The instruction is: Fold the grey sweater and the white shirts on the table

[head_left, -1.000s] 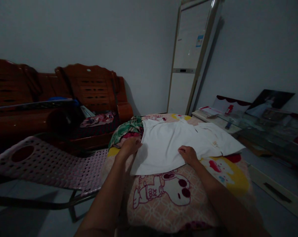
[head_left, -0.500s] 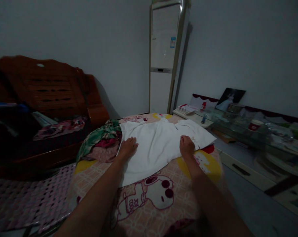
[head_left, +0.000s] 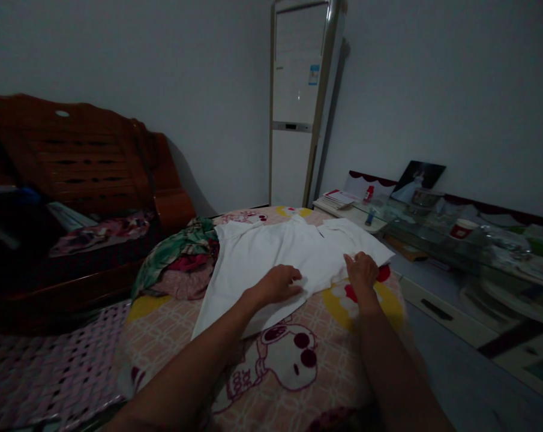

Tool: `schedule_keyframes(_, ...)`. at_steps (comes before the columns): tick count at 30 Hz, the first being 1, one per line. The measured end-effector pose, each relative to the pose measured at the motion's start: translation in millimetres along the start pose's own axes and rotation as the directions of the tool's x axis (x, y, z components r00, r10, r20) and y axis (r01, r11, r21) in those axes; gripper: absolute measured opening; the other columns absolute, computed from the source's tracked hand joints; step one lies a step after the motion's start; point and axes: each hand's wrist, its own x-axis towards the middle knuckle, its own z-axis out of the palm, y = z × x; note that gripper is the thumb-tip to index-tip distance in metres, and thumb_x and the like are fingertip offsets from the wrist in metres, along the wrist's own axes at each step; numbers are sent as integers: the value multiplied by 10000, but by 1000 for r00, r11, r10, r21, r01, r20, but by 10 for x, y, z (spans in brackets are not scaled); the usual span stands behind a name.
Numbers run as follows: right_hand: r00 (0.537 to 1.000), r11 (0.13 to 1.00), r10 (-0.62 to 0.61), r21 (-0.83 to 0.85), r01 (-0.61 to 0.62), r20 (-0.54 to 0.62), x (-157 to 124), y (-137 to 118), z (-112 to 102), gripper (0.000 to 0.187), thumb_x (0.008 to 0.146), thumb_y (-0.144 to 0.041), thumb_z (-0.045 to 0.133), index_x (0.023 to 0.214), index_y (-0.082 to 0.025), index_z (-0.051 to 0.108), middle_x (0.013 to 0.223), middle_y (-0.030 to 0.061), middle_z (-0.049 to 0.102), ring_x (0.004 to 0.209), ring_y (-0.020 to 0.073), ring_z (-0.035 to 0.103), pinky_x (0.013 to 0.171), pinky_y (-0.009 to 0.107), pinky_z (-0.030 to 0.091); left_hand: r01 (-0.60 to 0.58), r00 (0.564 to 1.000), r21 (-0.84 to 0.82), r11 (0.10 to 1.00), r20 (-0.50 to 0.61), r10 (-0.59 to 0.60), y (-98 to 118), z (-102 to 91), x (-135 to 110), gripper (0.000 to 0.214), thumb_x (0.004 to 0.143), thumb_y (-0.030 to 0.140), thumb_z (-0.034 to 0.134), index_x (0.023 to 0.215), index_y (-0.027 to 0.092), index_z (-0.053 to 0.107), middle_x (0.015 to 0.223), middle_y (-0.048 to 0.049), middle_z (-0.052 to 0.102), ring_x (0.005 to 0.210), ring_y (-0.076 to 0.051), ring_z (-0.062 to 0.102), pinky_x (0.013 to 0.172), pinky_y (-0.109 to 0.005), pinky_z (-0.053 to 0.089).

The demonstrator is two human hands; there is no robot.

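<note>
A white shirt (head_left: 253, 255) lies spread out on a patterned blanket (head_left: 293, 354) with cartoon figures, its short sleeves towards the right. My left hand (head_left: 281, 284) is over the lower middle of the shirt, its fingers bent and apart, near the front edge. At the shirt's right part, by the sleeve, my right hand (head_left: 363, 270) is closed with thumb and fingers pinching the cloth. Left of the shirt sits a crumpled heap of green and pink clothes (head_left: 181, 261).
A wooden bench (head_left: 82, 162) with things on it stands at the left, above a pink woven seat (head_left: 68, 366). A tall air conditioner (head_left: 291, 108) fills the corner. To the right, a glass-topped cabinet (head_left: 433, 225) bears a paper cup (head_left: 462, 228) and a picture (head_left: 417, 180).
My left hand has moved right, from the shirt's left edge to its lower middle. My right hand has shifted slightly right towards the sleeve. The shirt's lower left corner now reaches further left.
</note>
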Motion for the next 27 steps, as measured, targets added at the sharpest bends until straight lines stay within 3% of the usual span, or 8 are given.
schedule_keyframes(2,999,1000,6,-5,-6,37,4,46,5,348,908,-446,599,935,-109,681,935,220,688,901,321,648,778,395,426,-60,996,97,994,66,54,220,162,7,392,797,357,656,1131,152,657,1075,-131,694,984,-283,652,858,-380,520)
schedule_keyframes(5,995,999,35,27,-38,95,18,86,16,304,864,-427,644,898,-130,700,941,209,702,908,319,656,770,391,440,-46,996,198,979,78,31,383,352,-18,265,833,268,571,1056,151,653,1078,-158,655,1002,-298,623,805,-389,531)
schedule_keyframes(8,983,992,70,96,-87,170,47,74,34,204,814,-344,646,848,-157,719,921,172,724,854,290,665,711,352,442,-38,995,238,971,102,14,425,392,-31,274,870,195,498,1116,155,612,1061,-151,644,976,-286,614,766,-379,529)
schedule_keyframes(11,988,959,112,250,-134,103,94,56,84,189,766,-302,617,830,-162,727,859,135,735,797,259,656,697,328,443,-64,990,234,970,135,33,426,363,-20,404,854,158,535,1258,166,526,1115,-142,630,1002,-276,598,789,-363,520)
schedule_keyframes(15,969,806,246,557,-200,-9,152,84,205,256,705,-364,619,778,-137,712,780,105,725,725,234,621,679,327,459,-46,994,227,973,106,22,382,376,18,364,888,146,506,1251,165,524,1131,-140,623,1044,-271,582,828,-362,507)
schedule_keyframes(21,935,515,302,794,-324,186,178,109,384,292,530,-355,722,732,-146,691,652,32,681,642,202,601,617,305,470,81,996,184,980,-37,-75,254,454,110,284,960,200,395,1205,147,529,1057,-141,656,985,-274,631,795,-378,501)
schedule_keyframes(24,931,479,320,818,-320,177,210,109,394,299,523,-342,713,750,-149,692,648,23,677,628,198,601,603,300,479,128,991,152,980,-68,-119,241,460,131,268,967,231,397,1176,131,532,955,-145,680,921,-272,661,796,-383,494)
schedule_keyframes(27,894,481,448,835,-268,29,265,166,340,322,583,-345,681,823,-133,707,757,61,714,698,202,634,645,293,502,95,992,67,993,-93,-88,295,428,105,241,956,218,413,1138,146,553,956,-133,698,905,-254,673,803,-364,490)
